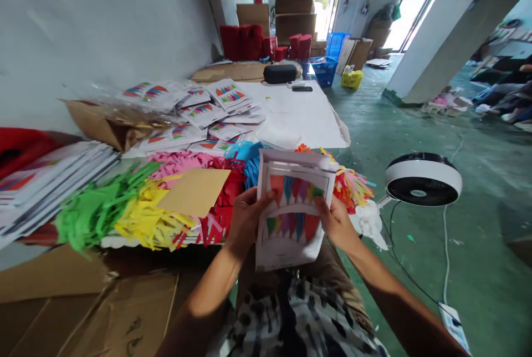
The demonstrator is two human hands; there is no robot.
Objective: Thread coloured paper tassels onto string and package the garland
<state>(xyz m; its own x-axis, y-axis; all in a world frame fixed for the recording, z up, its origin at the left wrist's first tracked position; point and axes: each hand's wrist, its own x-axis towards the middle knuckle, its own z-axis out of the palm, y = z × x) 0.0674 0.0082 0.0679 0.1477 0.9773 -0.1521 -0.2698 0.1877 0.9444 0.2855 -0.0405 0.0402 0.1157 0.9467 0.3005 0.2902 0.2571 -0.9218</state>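
Note:
Between my two hands is a white printed paper packet [291, 246] with two rows of colored pennants on its front, tilted over my lap. My left hand [248, 213] grips its left edge, thumb on the front. On the opposite edge, my right hand [336, 218] pinches it the same way. Just beyond lie bundles of cut strips: green [100, 202], yellow [145, 221], pink [183, 162], red [226, 193] and blue [245, 160]. A tan card [197, 190] rests on the yellow and red ones. Mixed-color strips [351, 182] are right of the packet.
Piled printed packets [203, 116] and a stack of printed sheets [62, 185] lie at the left. A black case [280, 74] and a phone-like dark object [302, 89] sit farther back. A round fan [424, 179] with cables stands right. Cardboard [137, 312] is at lower left.

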